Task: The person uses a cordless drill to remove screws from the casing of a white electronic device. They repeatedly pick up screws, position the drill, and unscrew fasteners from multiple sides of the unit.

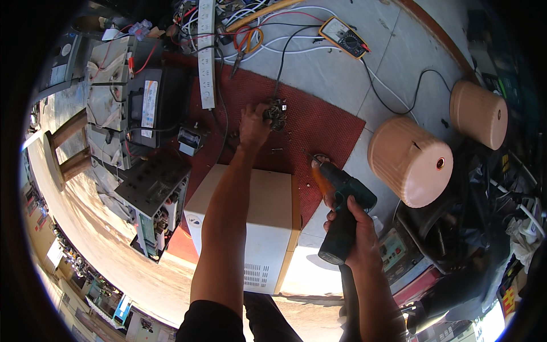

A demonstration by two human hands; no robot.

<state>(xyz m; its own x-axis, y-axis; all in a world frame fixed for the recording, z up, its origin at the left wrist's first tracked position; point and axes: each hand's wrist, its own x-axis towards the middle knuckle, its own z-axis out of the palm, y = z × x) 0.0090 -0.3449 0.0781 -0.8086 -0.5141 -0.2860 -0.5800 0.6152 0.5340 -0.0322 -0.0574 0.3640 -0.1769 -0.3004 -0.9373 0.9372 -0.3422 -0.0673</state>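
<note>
My left hand reaches far forward over the red mat. Its fingers close on the edge of a small dark electrical part, which has a black cable running away from its far side. What kind of part it is cannot be made out. Nearer to me on the right, my right hand is wrapped round the handle of a dark green cordless drill. The drill's thin bit points forward and left over the mat, apart from the dark part. Small screws or bits lie on the mat between the two.
A white and beige metal cabinet stands under my left forearm. Left are an opened dark unit and a black battery. A white power strip, tangled wires and a multimeter lie ahead. Two pinkish-tan cylindrical stools are right.
</note>
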